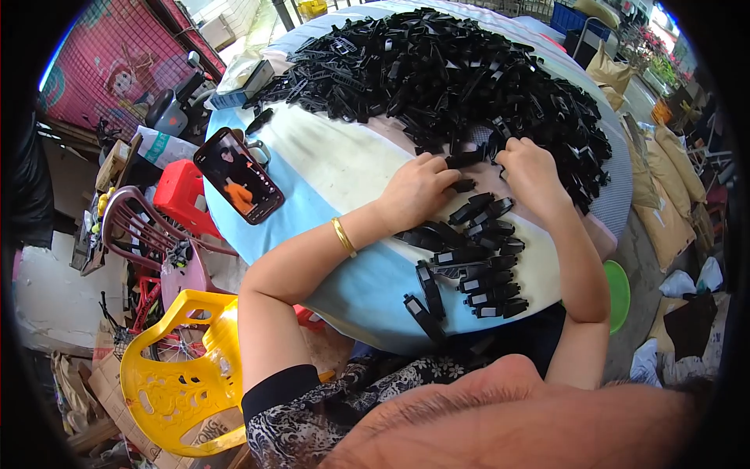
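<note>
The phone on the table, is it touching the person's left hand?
Apart. The head view shows the phone lying at the table's left edge, with bare tablecloth between it and the left hand, which rests on black plastic pieces.

Bright, even daylight, soft shadows, sharp centre, strong fisheye bending and black vignette at the rim.

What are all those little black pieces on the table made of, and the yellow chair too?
The black pieces look like moulded plastic: matte black, identical shapes, thin ribs. The left hand and right hand are pinching one at the pile's edge. The yellow chair also seems plastic, glossy, with cut-out patterns moulded in. The bangle looks like shiny gold-coloured metal.
</note>
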`<state>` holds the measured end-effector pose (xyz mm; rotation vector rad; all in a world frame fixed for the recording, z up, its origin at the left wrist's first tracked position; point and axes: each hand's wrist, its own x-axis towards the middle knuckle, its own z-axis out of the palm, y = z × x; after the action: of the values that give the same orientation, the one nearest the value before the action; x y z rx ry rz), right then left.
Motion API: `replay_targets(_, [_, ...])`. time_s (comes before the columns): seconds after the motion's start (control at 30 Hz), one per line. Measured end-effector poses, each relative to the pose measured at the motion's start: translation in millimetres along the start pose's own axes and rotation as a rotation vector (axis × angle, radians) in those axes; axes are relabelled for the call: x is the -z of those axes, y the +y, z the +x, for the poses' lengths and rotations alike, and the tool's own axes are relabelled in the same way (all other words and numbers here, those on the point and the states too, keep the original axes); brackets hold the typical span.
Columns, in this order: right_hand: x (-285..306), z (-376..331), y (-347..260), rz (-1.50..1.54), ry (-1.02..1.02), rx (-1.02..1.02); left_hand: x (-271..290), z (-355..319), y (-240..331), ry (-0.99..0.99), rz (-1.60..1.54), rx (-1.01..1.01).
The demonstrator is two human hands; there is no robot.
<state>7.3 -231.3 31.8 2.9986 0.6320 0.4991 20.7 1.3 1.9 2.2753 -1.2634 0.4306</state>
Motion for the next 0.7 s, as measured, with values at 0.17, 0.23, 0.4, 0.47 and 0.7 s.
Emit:
replay_targets(0.17, [-6.8, 2.3, -1.9, -0.088, 0.068, 0.045, -2.9, -5.8, -6.5, 0.015, -0.101, 0.107])
replay_targets(0.23, [-9.7, 4.4, 4.2, 0.016, 0.17, 0.066, -2.1, -6.3, -5.1, 0.007, -0.143, 0.123])
replay_targets(0.4, [15.2, 8.3, -14.7, 0.911, 0.034, -0.181, -1.4, -7.2, -4.7, 0.012, -0.172, 0.186])
replay_targets(0.47, [1.2, 8.6, -16.0, 1.202, -0.063, -0.19, -2.0, -5.6, -4.6, 0.007, -0.186, 0.206])
replay_targets(0.7, [-8.4, 10.8, -29.6, 1.097, -0.023, -0.289, -2.9, -6.9, -7.7, 0.002, -0.219, 0.171])
